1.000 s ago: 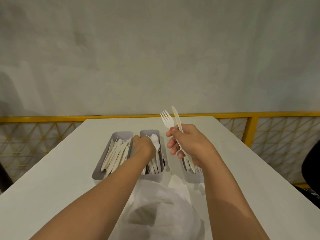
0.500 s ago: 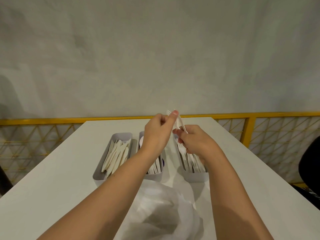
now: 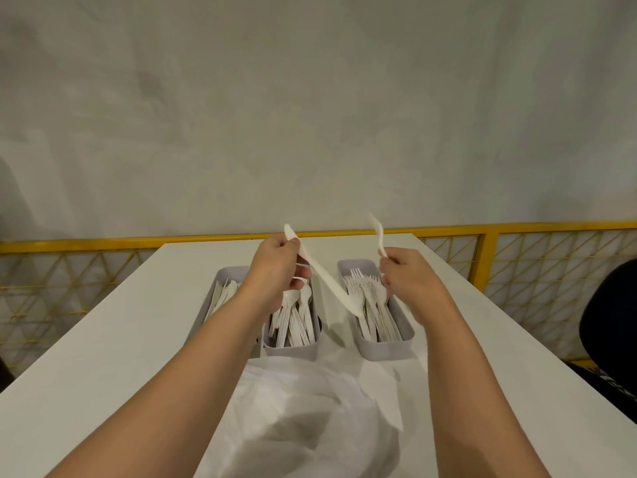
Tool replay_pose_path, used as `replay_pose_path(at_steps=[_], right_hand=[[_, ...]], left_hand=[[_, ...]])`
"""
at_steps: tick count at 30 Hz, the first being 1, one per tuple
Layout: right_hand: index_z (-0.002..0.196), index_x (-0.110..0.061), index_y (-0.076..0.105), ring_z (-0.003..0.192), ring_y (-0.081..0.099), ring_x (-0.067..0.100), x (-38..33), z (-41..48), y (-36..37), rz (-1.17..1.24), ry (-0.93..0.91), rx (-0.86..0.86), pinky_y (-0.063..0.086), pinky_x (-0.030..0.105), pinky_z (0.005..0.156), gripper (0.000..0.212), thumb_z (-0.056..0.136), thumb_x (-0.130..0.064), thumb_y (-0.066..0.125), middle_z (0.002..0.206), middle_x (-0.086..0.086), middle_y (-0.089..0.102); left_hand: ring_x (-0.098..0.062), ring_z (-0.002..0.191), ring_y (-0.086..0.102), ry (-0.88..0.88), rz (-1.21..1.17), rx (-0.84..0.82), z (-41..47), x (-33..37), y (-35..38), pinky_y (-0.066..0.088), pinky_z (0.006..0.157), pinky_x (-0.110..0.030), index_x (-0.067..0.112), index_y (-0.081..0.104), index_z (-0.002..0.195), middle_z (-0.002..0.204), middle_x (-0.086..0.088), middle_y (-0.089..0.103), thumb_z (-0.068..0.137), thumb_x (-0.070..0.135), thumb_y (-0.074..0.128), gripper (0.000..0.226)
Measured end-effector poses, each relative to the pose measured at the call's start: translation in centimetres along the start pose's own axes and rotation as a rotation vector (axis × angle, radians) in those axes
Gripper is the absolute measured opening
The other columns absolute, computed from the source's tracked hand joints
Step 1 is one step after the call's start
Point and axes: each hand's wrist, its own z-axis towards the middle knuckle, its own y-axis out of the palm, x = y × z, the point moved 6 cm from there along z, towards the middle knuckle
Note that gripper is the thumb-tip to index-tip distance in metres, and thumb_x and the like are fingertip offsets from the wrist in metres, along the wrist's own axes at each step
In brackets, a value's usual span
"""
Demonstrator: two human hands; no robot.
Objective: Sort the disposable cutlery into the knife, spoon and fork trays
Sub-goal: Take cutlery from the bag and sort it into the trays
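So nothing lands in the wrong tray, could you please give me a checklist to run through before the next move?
1. Left hand grips knife: ok.
2. Right hand holds one piece: ok; its type: cannot tell, blurred.
3. Left tray holds knives: ok.
4. Right tray holds forks: ok.
5. Knife above left tray: not ok, it slants toward right tray.

A white table (image 3: pixel 103 339) stands before a yellow mesh railing (image 3: pixel 517 226), with a grey wall (image 3: pixel 310 98) behind.
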Motion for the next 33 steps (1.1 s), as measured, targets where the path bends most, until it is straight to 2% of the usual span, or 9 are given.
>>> replay_pose_path(at_steps=[5,7,9,11,20,24,27,30,33], right_hand=[[0.064,-0.008,0.034,0.053,0.024,0.015,3.2,0.9,0.2,-0.107,0.124,0.059,0.025,0.022,0.05,0.026,0.081,0.012,0.032,0.062,0.005,0.029],[0.061,-0.009,0.038,0.053,0.034,0.016,4.2,1.0,1.6,-0.146,0.168,0.016,0.027,0.015,0.04,0.031,0.082,0.013,0.031,0.065,0.005,0.036],[0.098,0.002,0.058,0.083,0.056,0.027,5.4,1.2,3.2,-0.222,0.208,-0.018,0.045,0.018,0.06,0.028,0.087,0.008,0.033,0.101,0.016,0.052],[0.125,0.007,0.048,0.112,0.051,0.035,6.4,1.4,4.3,-0.338,0.252,-0.023,0.047,0.032,0.088,0.035,0.092,0.001,0.036,0.131,0.019,0.038],[0.127,-0.002,0.048,0.128,0.034,0.033,5.5,0.2,6.1,-0.585,0.156,-0.035,0.037,0.038,0.102,0.035,0.094,-0.004,0.037,0.142,0.016,0.029],[0.121,-0.011,0.06,0.094,0.054,0.019,1.2,-1.2,6.4,-0.27,-0.083,-0.112,0.041,0.027,0.081,0.031,0.098,-0.014,0.039,0.103,0.001,0.058],[0.105,-0.009,0.067,0.067,0.048,0.009,-1.5,-3.2,8.0,-0.036,-0.073,-0.354,0.038,0.023,0.068,0.028,0.098,-0.022,0.044,0.075,-0.006,0.056],[0.093,0.0,0.066,0.056,0.033,0.012,-2.8,-4.6,9.5,-0.002,-0.106,-0.502,0.028,0.022,0.054,0.028,0.095,-0.024,0.051,0.068,0.012,0.047],[0.086,-0.003,0.063,0.045,0.03,0.007,-3.0,-5.2,10.7,0.079,-0.055,-0.553,0.027,0.02,0.048,0.021,0.094,-0.02,0.054,0.08,0.026,0.059]], left_hand=[[-0.016,0.052,0.05,-0.025,-0.003,-0.011,0.3,-0.9,-0.8,0.038,0.042,-0.022,0.006,0.048,0.09,0.073,-0.008,0.053,0.1,0.016,0.036,0.018],[-0.016,0.053,0.049,-0.035,-0.005,-0.017,0.3,-1.0,-1.1,0.038,0.042,-0.022,0.005,0.048,0.093,0.073,-0.008,0.053,0.1,0.016,0.037,0.017],[-0.016,0.053,0.049,-0.041,-0.011,-0.018,0.3,-1.1,-1.2,0.038,0.042,-0.021,0.005,0.048,0.092,0.071,-0.008,0.054,0.1,0.016,0.037,0.017],[-0.016,0.053,0.049,-0.043,-0.007,-0.022,0.2,-1.1,-1.3,0.039,0.042,-0.021,0.006,0.048,0.089,0.071,-0.007,0.054,0.1,0.016,0.038,0.018],[-0.014,0.055,0.051,-0.03,0.07,-0.019,0.3,-1.8,-2.2,0.044,0.044,-0.019,0.004,0.052,0.097,0.076,-0.009,0.054,0.1,0.016,0.04,0.018],[-0.014,0.053,0.051,-0.022,0.074,0.015,0.7,-1.9,-2.9,0.044,0.043,-0.017,0.004,0.052,0.096,0.071,-0.009,0.054,0.1,0.016,0.041,0.016],[-0.014,0.054,0.051,-0.015,0.083,0.039,0.9,-2.0,-3.4,0.043,0.046,-0.02,0.005,0.052,0.092,0.07,-0.008,0.054,0.1,0.015,0.042,0.017],[-0.016,0.055,0.051,-0.001,0.068,0.069,1.0,-2.2,-4.3,0.044,0.051,-0.024,0.003,0.052,0.092,0.066,-0.008,0.054,0.099,0.015,0.043,0.017],[-0.015,0.055,0.05,-0.009,0.065,0.039,0.5,-2.3,-5.1,0.043,0.05,-0.023,0.002,0.055,0.095,0.067,-0.007,0.053,0.098,0.017,0.045,0.018]])
